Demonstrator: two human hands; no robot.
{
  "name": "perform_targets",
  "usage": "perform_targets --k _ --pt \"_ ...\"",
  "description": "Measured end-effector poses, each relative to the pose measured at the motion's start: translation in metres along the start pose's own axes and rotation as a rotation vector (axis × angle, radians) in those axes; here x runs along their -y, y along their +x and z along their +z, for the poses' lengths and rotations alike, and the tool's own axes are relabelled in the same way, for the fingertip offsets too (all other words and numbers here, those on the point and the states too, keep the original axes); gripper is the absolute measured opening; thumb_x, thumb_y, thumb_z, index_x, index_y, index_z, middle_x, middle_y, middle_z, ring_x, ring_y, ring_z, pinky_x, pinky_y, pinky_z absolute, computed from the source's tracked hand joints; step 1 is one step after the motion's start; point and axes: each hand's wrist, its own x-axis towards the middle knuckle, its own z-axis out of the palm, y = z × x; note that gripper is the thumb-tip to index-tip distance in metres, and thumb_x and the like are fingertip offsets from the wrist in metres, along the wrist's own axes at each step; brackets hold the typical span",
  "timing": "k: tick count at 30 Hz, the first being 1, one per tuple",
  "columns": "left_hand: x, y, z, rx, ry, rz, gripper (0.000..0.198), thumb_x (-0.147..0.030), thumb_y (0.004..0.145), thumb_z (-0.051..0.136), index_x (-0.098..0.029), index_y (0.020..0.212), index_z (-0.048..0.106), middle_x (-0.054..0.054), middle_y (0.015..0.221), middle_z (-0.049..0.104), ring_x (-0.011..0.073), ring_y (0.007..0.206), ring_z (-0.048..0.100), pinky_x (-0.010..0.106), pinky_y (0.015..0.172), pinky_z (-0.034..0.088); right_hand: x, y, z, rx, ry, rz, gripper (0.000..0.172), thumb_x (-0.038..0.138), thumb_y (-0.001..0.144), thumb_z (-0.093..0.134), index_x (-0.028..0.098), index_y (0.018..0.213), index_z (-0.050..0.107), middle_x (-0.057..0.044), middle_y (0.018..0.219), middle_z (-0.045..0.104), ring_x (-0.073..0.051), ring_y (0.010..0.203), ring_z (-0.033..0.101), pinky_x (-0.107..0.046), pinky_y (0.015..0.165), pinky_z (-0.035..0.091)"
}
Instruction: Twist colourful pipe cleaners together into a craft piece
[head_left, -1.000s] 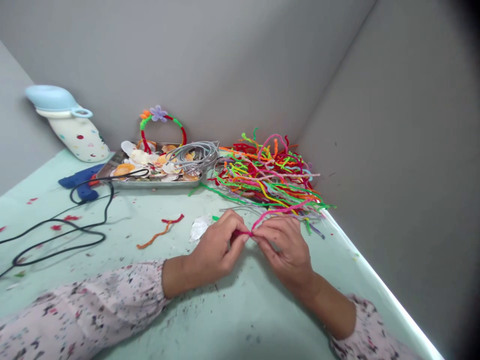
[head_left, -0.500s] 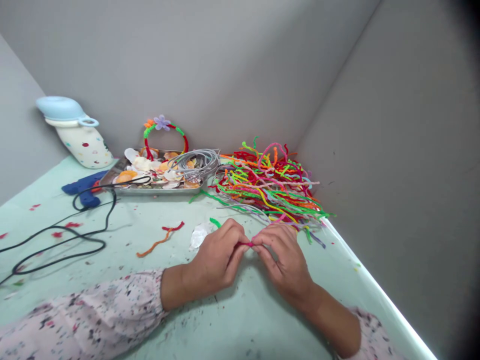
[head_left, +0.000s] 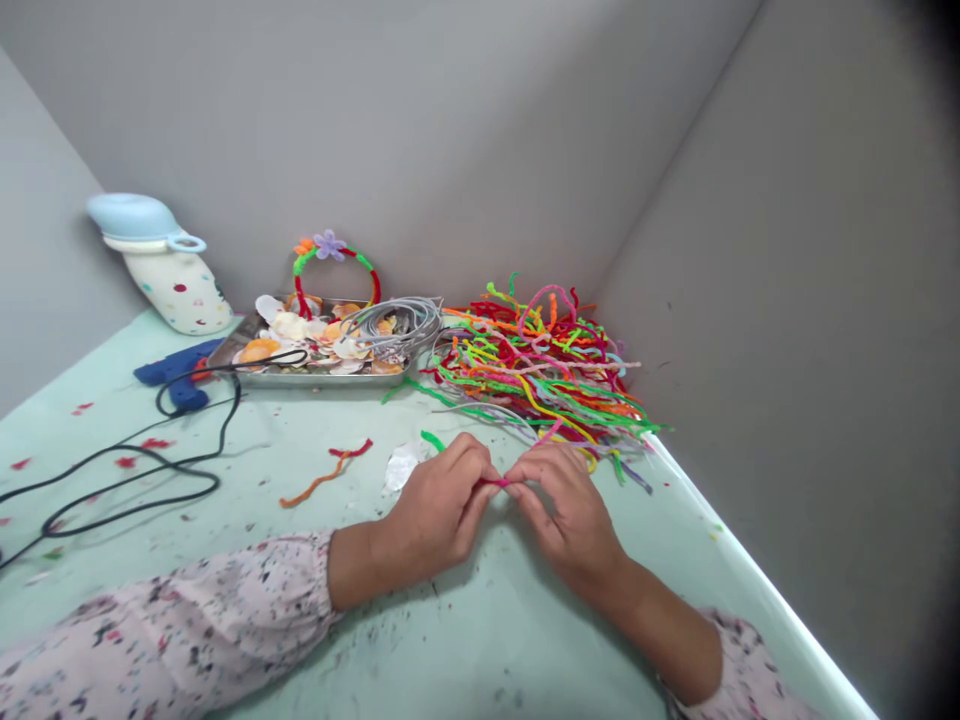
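Between my two hands a pink pipe cleaner [head_left: 504, 483] shows as a short length at the fingertips. My left hand [head_left: 446, 500] pinches it from the left, thumb and forefinger closed. From the other side my right hand [head_left: 564, 505] pinches it too, and the two sets of fingertips nearly touch. A pink end rises above the right fingers. Just behind the left hand lie a crumpled silvery scrap [head_left: 403, 466] and a green pipe cleaner piece [head_left: 433, 441], partly covered by that hand.
A heap of coloured pipe cleaners [head_left: 540, 370] lies behind my hands. Left of it, a metal tray [head_left: 330, 380] holds shells, a wire coil [head_left: 401, 325] and a flowered pipe cleaner hoop [head_left: 298, 285]. A blue glue gun [head_left: 176, 367], its black cord [head_left: 206, 487] and a bottle [head_left: 176, 285] stand farther left.
The view has shifted slightly, so the things on the left appear a little to the right. Both hands keep their pinch on the pink pipe cleaner, with only slight finger movement.
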Motion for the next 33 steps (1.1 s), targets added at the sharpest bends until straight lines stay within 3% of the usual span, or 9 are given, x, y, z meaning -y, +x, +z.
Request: perform_targets --k 7,16,26,33 --pt "0.0012 -0.0017 0.0008 0.043 0.015 0.003 0.01 -0.017 0.092 0.042 -0.017 0.094 0.052 0.008 0.091 0.053 0.0193 0.084 0.052 0.033 0.073 0.047 -0.0007 -0.0006 -0.0024 0.117 0.098 0.07 0.007 0.02 0.093 0.049 0.023 0.09 0.055 -0.002 0.085 0.06 -0.019 0.085 0.054 -0.038 0.085 0.04" --pt "-0.0011 -0.0011 -0.0005 0.031 0.017 -0.001 0.01 -0.016 0.092 0.042 -0.017 0.094 0.052 0.008 0.091 0.053 0.0193 0.085 0.052 0.033 0.073 0.047 -0.0004 -0.0023 -0.0033 0.038 0.057 0.045 0.005 0.02 0.091 0.054 0.023 0.093 0.057 -0.004 0.091 0.058 -0.02 0.089 0.052 -0.039 0.083 0.038" --pt "-0.0017 -0.0002 -0.001 0.038 0.046 0.075 0.01 -0.015 0.092 0.04 -0.017 0.094 0.051 0.008 0.091 0.054 0.0191 0.085 0.051 0.031 0.071 0.046 -0.0004 -0.0009 -0.0054 0.219 0.299 0.178 0.011 0.023 0.095 0.046 0.022 0.087 0.053 -0.001 0.086 0.055 -0.017 0.086 0.052 -0.037 0.088 0.038" --pt "-0.002 -0.0005 -0.0007 0.008 0.039 0.062 0.01 -0.013 0.092 0.042 -0.016 0.095 0.051 0.008 0.093 0.054 0.0187 0.087 0.052 0.031 0.073 0.046 -0.0026 0.0022 -0.008 0.088 0.123 0.031 0.006 0.02 0.091 0.053 0.021 0.091 0.059 -0.003 0.09 0.059 -0.019 0.089 0.052 -0.04 0.089 0.034"
